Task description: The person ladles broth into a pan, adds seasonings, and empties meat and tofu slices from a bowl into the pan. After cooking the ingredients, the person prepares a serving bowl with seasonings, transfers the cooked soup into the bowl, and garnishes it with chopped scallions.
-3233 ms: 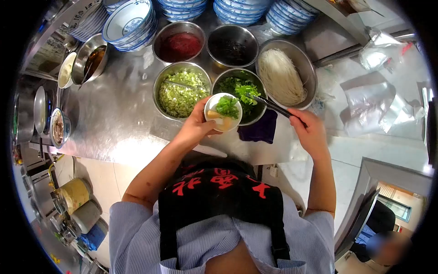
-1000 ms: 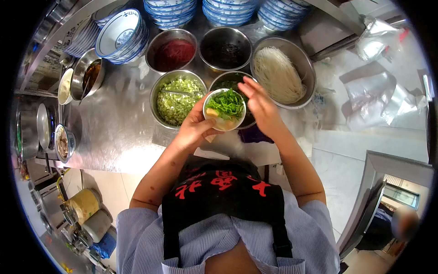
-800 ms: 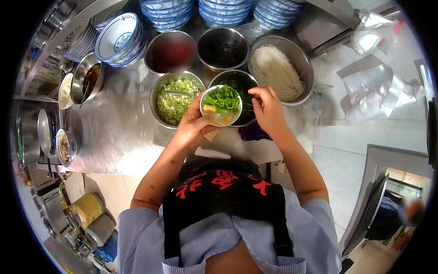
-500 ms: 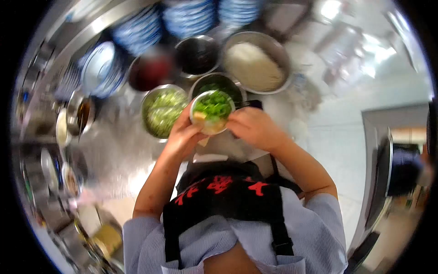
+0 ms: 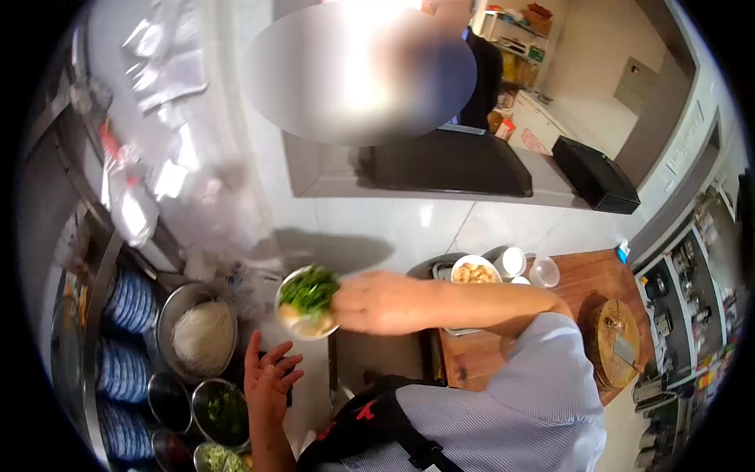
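Note:
My right hand (image 5: 385,303) grips the side of a small white bowl (image 5: 311,336), its fingers closed at the rim. Chopped green herbs (image 5: 311,291) fill the top of the bowl, with some pale yellowish pieces beside them. Lower and to the left, my left hand (image 5: 269,381) is open with its fingers spread, holding nothing. It is nearest to a metal bowl of dark green leaves (image 5: 222,413). A larger metal bowl of white, powdery or grainy food (image 5: 203,337) sits further left.
Stacks of blue-and-white bowls (image 5: 126,370) line the left side. A black tray (image 5: 448,167) lies on the window ledge, with stacked black trays (image 5: 595,175) at its right. A wooden table (image 5: 578,291) carries a round chopping block (image 5: 609,322), a cleaver (image 5: 625,350) and a bowl of light brown pieces (image 5: 475,271). A person (image 5: 480,82) stands beyond the window.
My view has turned right, towards the window and wooden table. My left hand has let go of the bowl of herbs; my right hand now carries it alone, arm stretched out.

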{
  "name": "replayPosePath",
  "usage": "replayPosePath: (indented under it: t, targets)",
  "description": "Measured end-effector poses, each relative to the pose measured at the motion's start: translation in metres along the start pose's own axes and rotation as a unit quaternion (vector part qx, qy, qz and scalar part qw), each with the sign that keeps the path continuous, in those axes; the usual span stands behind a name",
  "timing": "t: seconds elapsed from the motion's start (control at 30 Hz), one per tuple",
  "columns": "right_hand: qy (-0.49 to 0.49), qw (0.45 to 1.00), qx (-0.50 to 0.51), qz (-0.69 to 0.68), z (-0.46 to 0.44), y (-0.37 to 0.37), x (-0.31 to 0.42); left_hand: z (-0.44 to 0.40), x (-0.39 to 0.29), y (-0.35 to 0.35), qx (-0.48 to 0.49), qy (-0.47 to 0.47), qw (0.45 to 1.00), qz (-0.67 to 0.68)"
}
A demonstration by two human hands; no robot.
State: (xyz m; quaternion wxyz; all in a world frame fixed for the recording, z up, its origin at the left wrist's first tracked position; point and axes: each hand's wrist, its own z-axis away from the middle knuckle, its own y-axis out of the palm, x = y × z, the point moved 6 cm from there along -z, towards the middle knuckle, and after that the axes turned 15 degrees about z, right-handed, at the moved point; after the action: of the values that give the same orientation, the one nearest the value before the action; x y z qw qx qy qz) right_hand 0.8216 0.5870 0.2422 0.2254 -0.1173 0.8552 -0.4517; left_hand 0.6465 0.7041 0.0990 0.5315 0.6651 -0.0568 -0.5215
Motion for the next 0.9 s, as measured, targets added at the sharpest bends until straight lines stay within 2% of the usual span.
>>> replayPosePath:
  t: [0.17, 0.23, 0.3, 0.5, 0.63, 0.7, 0.77, 0.8, 0.83, 0.87, 0.9]
  targets:
    - [0.132, 0.979, 0.063, 0.145, 0.087, -0.081, -0.111, -0.044, 0.047, 0.020, 0.005, -0.054, 0.998, -0.019]
    - [0.222, 0.952, 0.079, 0.196, 0.125, -0.105, -0.158, -0.055, 0.059, 0.022, -0.026, -0.062, 0.997, -0.038]
    - [0.264, 0.937, 0.083, 0.212, 0.163, -0.121, -0.200, -0.066, 0.069, 0.020, -0.053, -0.066, 0.995, -0.051]
    - [0.372, 0.883, 0.126, 0.258, 0.280, -0.103, -0.324, -0.087, 0.095, 0.025, -0.088, -0.064, 0.993, -0.037]
    - [0.408, 0.855, 0.164, 0.276, 0.315, -0.090, -0.362, -0.095, 0.107, 0.037, -0.108, -0.083, 0.989, -0.050]
    - [0.416, 0.851, 0.170, 0.273, 0.319, -0.088, -0.365, -0.100, 0.112, 0.045, -0.094, -0.099, 0.989, -0.059]
    - [0.411, 0.861, 0.120, 0.273, 0.317, -0.091, -0.360, -0.104, 0.115, 0.042, -0.088, -0.105, 0.988, -0.068]
    - [0.445, 0.851, 0.128, 0.246, 0.319, -0.094, -0.358, -0.106, 0.117, 0.044, -0.089, -0.127, 0.984, -0.085]
    - [0.443, 0.840, 0.152, 0.275, 0.320, -0.089, -0.360, -0.106, 0.117, 0.044, -0.104, -0.142, 0.980, -0.093]
    - [0.712, 0.698, 0.042, -0.068, 0.335, -0.091, -0.362, -0.108, 0.117, 0.048, -0.090, -0.150, 0.981, -0.085]
    - [0.614, 0.789, 0.033, 0.017, 0.325, -0.095, -0.353, -0.103, 0.121, 0.044, -0.065, -0.139, 0.984, -0.090]
